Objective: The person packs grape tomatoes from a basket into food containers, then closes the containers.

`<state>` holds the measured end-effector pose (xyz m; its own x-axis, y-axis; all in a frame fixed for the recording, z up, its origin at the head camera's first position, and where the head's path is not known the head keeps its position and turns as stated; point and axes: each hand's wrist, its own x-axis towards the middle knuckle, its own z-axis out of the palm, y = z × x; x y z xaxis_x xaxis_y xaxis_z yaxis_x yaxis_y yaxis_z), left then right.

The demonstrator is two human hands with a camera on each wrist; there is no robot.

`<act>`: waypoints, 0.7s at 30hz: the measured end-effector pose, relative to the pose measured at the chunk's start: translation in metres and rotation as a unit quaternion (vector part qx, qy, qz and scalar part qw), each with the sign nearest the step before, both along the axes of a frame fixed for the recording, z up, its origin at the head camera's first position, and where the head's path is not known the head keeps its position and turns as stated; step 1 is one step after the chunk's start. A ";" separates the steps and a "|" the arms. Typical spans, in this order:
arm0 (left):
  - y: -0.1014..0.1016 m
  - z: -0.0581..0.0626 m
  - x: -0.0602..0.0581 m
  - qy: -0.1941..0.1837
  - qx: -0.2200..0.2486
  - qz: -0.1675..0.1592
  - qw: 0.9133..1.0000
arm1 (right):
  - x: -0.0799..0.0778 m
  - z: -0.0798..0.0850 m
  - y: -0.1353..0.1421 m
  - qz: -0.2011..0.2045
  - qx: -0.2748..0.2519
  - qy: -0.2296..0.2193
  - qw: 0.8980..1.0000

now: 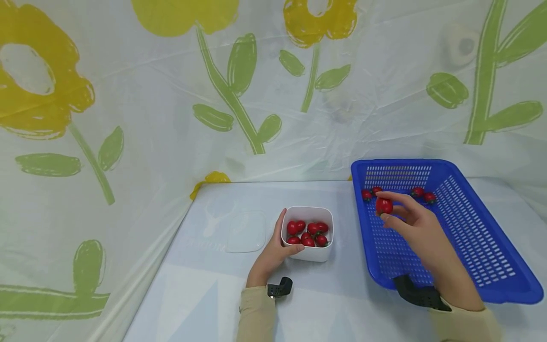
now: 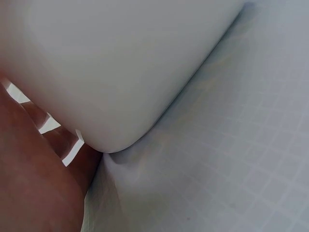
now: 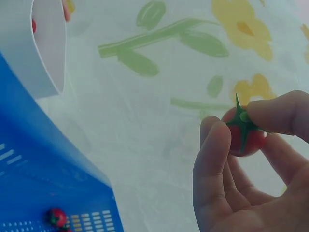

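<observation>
My left hand grips the left side of a square white container, thumb over its near rim. Inside lie several red cherry tomatoes. In the left wrist view the container's smooth wall fills the upper left, the fingers lying along it. Above the blue basket, my right hand pinches one cherry tomato between thumb and fingertips. The right wrist view shows that tomato's green star-shaped calyx turned toward the camera. More cherry tomatoes lie at the basket's far end.
A clear, flat square lid lies on the table left of the white container. The perforated basket takes up the table's right side. Behind the table hangs a white curtain printed with yellow flowers and green leaves.
</observation>
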<state>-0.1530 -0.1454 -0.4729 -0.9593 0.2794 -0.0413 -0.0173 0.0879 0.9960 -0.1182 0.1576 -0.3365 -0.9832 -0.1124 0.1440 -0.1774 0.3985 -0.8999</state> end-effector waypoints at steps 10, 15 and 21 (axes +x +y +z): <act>0.000 0.000 0.000 0.005 -0.007 0.001 1.000 | 0.008 -0.002 -0.015 -0.022 -0.009 0.012 1.000; 0.000 0.001 0.001 -0.002 -0.007 -0.001 1.000 | 0.010 -0.003 -0.018 -0.033 -0.007 0.006 0.999; 0.000 0.019 0.008 -0.012 0.005 -0.008 1.000 | 0.011 -0.007 -0.027 -0.035 -0.018 0.008 0.999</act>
